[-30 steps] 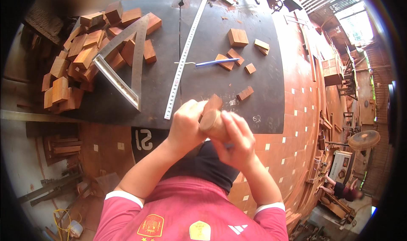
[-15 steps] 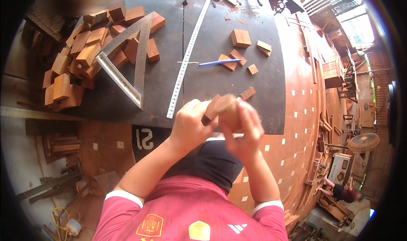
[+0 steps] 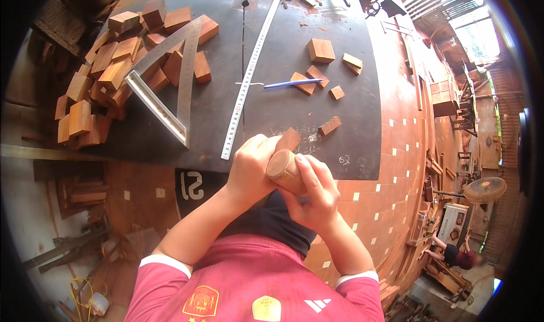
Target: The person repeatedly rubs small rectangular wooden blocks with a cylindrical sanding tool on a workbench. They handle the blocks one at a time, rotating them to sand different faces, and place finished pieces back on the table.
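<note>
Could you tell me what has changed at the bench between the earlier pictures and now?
Little has changed. Both hands still grip the wooden piece, the left hand and right hand shifting slightly around it, with its rounded end now turned more toward the camera. Nothing was let go. The steel ruler, metal square, blue pencil and block pile stayed put.

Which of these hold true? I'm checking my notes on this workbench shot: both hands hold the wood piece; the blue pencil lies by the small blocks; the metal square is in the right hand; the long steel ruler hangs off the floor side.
1. Both hands, left hand and right hand, grip the reddish-brown wooden piece. True.
2. The blue pencil lies among small wooden blocks. True.
3. The metal framing square is in the right hand. False: it lies on the dark workbench top, beside the pile of wooden blocks.
4. The long steel ruler lies on the floor. False: it rests on the workbench.
</note>
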A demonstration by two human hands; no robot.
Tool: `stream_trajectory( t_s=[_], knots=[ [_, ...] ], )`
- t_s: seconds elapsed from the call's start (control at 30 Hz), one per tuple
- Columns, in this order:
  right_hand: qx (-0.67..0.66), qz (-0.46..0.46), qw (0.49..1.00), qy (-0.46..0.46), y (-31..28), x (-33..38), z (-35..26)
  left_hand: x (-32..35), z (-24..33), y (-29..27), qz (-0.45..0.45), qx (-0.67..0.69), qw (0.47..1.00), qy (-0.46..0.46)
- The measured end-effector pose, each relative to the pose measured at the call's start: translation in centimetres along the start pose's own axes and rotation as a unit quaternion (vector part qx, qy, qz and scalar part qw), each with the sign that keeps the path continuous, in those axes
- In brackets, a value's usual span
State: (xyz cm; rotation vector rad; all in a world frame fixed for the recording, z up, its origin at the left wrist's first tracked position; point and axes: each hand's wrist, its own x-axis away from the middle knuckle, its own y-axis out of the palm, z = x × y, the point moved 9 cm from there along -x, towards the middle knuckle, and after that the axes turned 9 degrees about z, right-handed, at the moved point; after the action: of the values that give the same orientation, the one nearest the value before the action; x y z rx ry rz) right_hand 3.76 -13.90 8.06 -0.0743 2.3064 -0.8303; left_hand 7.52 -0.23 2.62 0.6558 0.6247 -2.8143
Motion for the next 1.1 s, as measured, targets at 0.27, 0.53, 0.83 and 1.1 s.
stream_trajectory(
  t_s=[0.27, 0.53, 0.83, 1.1],
  knots=[
    [0.06, 0.059, 0.996, 0.019, -1.8, -0.6, 2.0, 0.4, -0.3, 0.1, 0.021, -0.005, 0.999, -0.034],
    [0.044, 0.058, 0.997, 0.028, -1.2, -1.4, 2.4, 0.2, -0.6, 0.2, 0.003, -0.007, 0.999, -0.04],
    [0.054, 0.091, 0.992, 0.075, -1.9, -1.8, 5.0, 0.0, -0.5, 0.2, 0.016, -0.008, 0.999, -0.036],
    [-0.026, 0.178, 0.955, 0.236, -4.6, 1.1, 7.5, -2.1, -1.0, -0.9, 0.042, 0.059, 0.989, -0.127]
  ],
)
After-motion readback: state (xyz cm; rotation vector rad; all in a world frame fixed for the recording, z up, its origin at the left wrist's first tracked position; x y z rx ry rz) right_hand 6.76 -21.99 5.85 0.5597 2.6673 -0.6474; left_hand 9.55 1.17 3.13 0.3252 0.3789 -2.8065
